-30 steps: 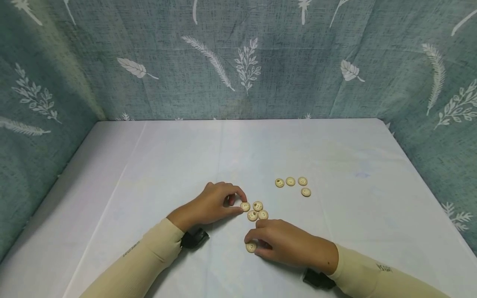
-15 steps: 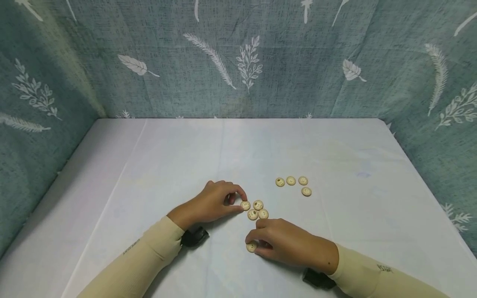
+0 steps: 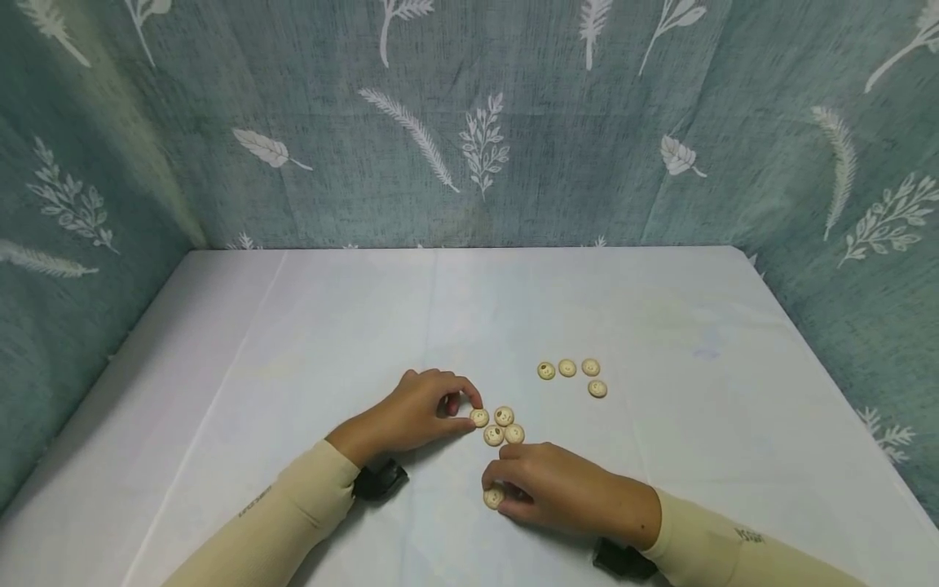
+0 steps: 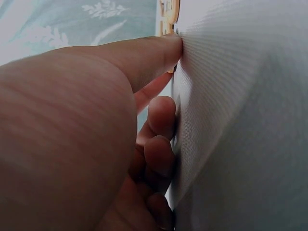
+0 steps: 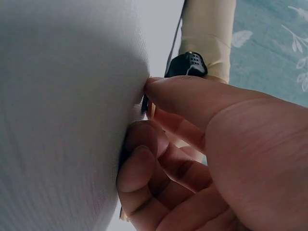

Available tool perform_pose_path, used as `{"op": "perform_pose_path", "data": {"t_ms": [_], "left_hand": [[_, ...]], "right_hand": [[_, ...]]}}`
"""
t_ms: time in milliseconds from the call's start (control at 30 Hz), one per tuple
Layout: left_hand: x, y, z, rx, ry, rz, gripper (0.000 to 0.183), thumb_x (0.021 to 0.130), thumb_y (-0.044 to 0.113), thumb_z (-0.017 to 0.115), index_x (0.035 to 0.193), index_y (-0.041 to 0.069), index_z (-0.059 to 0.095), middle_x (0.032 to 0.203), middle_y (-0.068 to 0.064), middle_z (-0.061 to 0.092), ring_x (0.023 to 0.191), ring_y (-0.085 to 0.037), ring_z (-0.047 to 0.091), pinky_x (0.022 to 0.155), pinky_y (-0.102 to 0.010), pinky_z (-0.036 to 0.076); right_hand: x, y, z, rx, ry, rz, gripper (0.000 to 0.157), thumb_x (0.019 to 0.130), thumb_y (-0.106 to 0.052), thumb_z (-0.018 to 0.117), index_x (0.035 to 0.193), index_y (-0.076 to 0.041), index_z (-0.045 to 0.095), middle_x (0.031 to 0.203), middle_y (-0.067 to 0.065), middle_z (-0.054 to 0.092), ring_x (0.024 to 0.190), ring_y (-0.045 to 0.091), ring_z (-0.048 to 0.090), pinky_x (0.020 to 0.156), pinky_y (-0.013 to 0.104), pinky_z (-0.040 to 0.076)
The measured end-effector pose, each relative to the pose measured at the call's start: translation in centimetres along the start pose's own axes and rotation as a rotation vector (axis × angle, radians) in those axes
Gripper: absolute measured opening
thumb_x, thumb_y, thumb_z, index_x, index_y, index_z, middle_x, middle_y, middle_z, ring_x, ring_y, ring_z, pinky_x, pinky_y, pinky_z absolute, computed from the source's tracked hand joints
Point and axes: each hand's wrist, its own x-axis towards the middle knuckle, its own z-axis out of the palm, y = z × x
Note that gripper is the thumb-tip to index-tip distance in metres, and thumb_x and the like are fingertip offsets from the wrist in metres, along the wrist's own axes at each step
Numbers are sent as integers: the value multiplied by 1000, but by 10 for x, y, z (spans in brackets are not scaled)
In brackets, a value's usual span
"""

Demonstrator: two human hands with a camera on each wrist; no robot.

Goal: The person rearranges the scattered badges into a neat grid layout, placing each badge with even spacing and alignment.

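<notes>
Small round cream discs with printed faces lie on the white tabletop. My left hand pinches one face disc between thumb and index fingertips, at the left of a tight cluster. That cluster has three more discs, an upper one, a lower left one and a lower right one. Nearer the front, my right hand holds a separate disc by its edges with thumb and index finger. In the right wrist view, the thumb presses at the thin disc's edge, its other fingers curled low.
Farther back to the right, several more discs form a short row with one below its right end. The white cloth-covered table ends at green leaf-patterned curtains behind and at both sides.
The head view has tipped slightly, so everything sits a little lower in it. Both hands keep their grips on the same discs, and the discs stay in place on the table.
</notes>
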Motion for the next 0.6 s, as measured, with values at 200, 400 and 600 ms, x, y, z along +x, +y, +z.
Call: {"op": "perform_pose_path", "data": {"t_ms": [200,400,600], "left_hand": [[2,-1,0,8,19,6,17,88,36,77,102,33,68,75,18,53,73,-3,47,76,-35,29],[1,-2,2,4,-5,-1,17,88,37,76,103,33,68,76,18,53,75,-3,48,76,-34,29],[0,-1,2,6,5,-2,17,89,35,76,103,32,68,76,17,52,76,-4,48,78,-36,29]], "right_hand": [[-1,0,-2,-33,13,-8,9,89,-17,74,96,-19,69,80,-12,54,69,-8,41,64,7,35],[-2,1,-1,3,-16,3,8,91,-17,72,98,-17,68,83,-12,56,71,-8,43,65,5,36],[-3,4,-1,-3,-4,-25,8,91,-16,71,97,-17,67,82,-12,57,71,-7,44,67,6,37]]}}
